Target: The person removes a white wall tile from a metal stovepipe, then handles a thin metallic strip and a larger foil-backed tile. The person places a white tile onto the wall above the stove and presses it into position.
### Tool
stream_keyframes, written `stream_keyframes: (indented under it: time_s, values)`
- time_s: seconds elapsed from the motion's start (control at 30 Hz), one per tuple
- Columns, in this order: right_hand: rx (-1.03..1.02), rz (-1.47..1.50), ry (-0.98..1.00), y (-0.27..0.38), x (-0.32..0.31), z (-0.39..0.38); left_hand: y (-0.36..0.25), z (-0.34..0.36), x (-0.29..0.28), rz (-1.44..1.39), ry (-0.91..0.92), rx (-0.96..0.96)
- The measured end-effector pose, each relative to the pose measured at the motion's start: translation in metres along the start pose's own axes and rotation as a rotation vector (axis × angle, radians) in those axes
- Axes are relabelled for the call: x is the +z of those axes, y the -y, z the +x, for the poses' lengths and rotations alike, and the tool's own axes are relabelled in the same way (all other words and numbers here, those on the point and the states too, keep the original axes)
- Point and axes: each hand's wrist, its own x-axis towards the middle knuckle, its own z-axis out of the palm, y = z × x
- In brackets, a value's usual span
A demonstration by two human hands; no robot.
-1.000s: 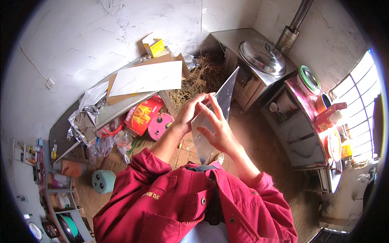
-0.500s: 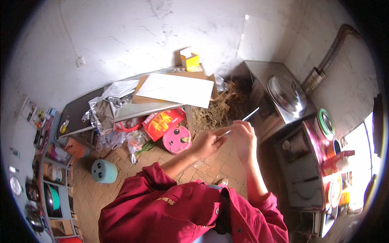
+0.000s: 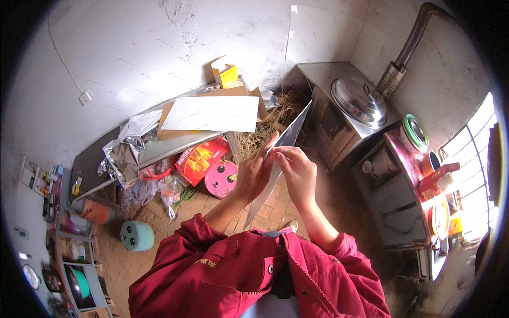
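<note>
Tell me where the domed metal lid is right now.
In the head view, the domed metal lid sits at the upper right, on top of the stove, just left of the metal flue pipe.

Thin panel [image 3: 268,191] between left hand [image 3: 254,175] and right hand [image 3: 297,173]

You're looking out from the left of two wide fisheyes on your own head, angled down over your red jacket [image 3: 249,270] and forward past the white board [image 3: 212,114]. Close in now: your left hand [image 3: 254,177] and right hand [image 3: 297,172], well nearer the lens than that board! Domed lid [image 3: 359,102] off to the board's right, pale wall [image 3: 132,47] behind it, straight edges bowing.
</note>
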Motion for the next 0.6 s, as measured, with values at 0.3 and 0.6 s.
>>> stream_keyframes:
  time_s: [0.3,0.6]
  values:
    - [0.021,0.037,-0.048,-0.004,-0.012,-0.016,-0.006,-0.008,0.014,0.102,0.088,-0.027]
    - [0.199,0.160,-0.079,-0.005,-0.015,-0.023,-0.008,-0.013,0.018,0.238,0.062,0.065]
